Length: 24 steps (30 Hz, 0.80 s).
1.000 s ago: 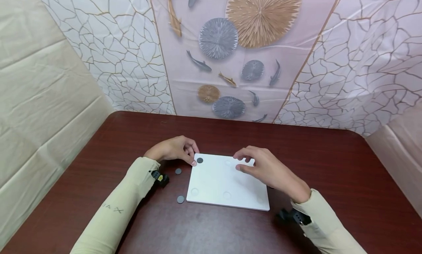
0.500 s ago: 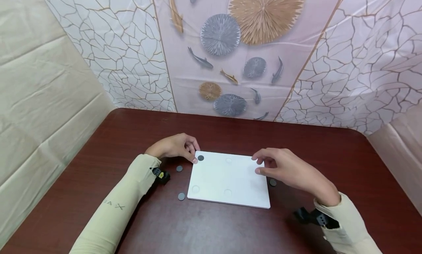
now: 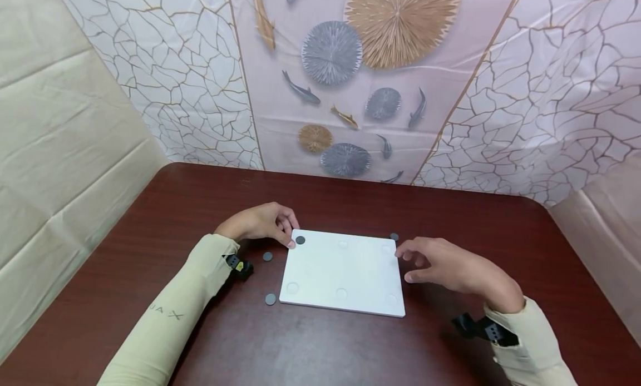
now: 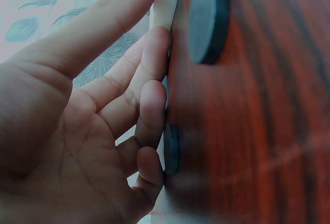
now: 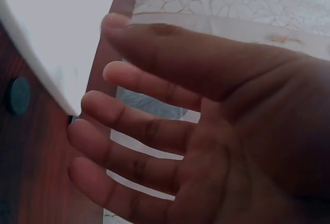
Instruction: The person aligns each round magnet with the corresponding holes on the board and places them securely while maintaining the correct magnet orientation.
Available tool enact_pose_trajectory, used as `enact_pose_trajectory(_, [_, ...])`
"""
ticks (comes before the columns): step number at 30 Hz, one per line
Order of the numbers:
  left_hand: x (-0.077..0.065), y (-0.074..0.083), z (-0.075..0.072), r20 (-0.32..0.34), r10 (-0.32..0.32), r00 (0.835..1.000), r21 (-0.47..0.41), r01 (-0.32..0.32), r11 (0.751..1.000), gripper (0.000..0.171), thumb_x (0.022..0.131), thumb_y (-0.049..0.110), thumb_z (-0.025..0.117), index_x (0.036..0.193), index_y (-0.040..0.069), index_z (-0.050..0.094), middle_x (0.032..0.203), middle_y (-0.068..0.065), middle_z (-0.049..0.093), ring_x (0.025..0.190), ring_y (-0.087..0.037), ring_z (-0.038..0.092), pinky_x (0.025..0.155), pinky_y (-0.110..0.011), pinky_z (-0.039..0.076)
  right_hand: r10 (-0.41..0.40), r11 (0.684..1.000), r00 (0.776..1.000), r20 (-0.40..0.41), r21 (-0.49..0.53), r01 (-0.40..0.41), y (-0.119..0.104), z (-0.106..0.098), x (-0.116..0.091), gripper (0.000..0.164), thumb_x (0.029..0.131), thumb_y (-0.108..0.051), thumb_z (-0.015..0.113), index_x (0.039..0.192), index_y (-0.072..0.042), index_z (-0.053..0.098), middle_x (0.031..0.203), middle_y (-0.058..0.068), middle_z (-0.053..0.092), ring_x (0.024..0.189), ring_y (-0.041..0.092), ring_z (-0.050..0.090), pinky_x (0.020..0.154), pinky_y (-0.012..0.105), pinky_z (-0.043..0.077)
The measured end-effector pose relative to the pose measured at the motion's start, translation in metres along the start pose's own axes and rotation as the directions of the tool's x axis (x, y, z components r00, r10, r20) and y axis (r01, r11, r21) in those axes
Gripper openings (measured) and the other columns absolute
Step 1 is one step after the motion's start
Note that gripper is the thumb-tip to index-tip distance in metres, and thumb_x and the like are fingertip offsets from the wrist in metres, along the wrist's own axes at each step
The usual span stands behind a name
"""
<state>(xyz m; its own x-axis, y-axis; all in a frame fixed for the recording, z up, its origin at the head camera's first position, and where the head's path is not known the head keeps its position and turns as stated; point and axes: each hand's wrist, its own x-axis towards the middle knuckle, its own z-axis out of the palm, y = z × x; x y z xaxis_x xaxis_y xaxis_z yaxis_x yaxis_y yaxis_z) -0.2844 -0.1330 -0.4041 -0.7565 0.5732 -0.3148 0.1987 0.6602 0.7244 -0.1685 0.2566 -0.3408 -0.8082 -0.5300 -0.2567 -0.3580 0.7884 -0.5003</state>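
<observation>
A white rectangular board (image 3: 345, 272) with shallow round recesses lies on the table. My left hand (image 3: 264, 223) grips its far-left corner, thumb on top; in the left wrist view, the fingers of that left hand (image 4: 98, 115) curl at the board's edge. Beside the thumb, a dark grey disc (image 3: 300, 239) sits in the far-left recess. My right hand (image 3: 450, 266) hovers by the board's right edge, fingers loosely bent and holding nothing. Past its fingertips lies another disc (image 3: 394, 237), near the far-right corner. The right wrist view shows a dark disc (image 5: 19, 96) on the table beside the board.
Two loose discs lie left of the board, one farther back (image 3: 267, 256) and one nearer the front (image 3: 270, 299). The dark reddish-brown table (image 3: 310, 347) reaches back to a patterned cloth backdrop (image 3: 210, 85). Beige cloth hangs at both sides.
My right hand has moved from above the board to beyond its right edge, uncovering the right-side recesses and the disc at the far-right corner. The left hand stays on its corner.
</observation>
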Motion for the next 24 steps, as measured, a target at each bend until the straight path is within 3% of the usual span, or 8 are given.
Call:
enact_pose_trajectory(4, [-0.001, 0.002, -0.001, 0.008, 0.004, 1.0, -0.012, -0.004, 1.0, 0.033, 0.084, 0.018, 0.091, 0.111, 0.011, 0.073, 0.093, -0.003, 0.072, 0.084, -0.017, 0.065, 0.082, -0.032, 0.052, 0.03, 0.999, 0.999, 0.02, -0.018, -0.029, 0.004, 0.001, -0.001, 0.034, 0.091, -0.013, 0.083, 0.121, -0.007, 0.068, 0.111, 0.004, 0.067, 0.1, 0.023, 0.066, 0.088, 0.045, 0.055])
enact_pose_trajectory(17, [-0.006, 0.0, -0.005, 0.005, 0.017, 1.0, -0.023, -0.017, 1.0, 0.033, 0.085, 0.017, 0.091, 0.112, 0.011, 0.072, 0.093, -0.003, 0.073, 0.085, -0.017, 0.065, 0.083, -0.033, 0.051, 0.084, 0.993, 0.996, -0.001, -0.078, -0.084, 0.008, 0.015, 0.011, 0.025, 0.087, 0.002, 0.082, 0.1, -0.006, 0.063, 0.09, 0.004, 0.061, 0.081, 0.017, 0.055, 0.071, 0.033, 0.05])
enact_pose_trajectory(24, [-0.002, -0.002, -0.001, 0.021, 0.034, 0.999, -0.037, -0.034, 0.999, 0.032, 0.085, 0.018, 0.091, 0.111, 0.011, 0.072, 0.092, -0.002, 0.073, 0.084, -0.017, 0.065, 0.083, -0.033, 0.052, 0.107, 0.994, 0.994, 0.017, -0.017, -0.107, 0.015, 0.021, 0.011, 0.026, 0.088, 0.001, 0.082, 0.099, -0.007, 0.06, 0.088, 0.003, 0.059, 0.078, 0.016, 0.054, 0.069, 0.031, 0.048])
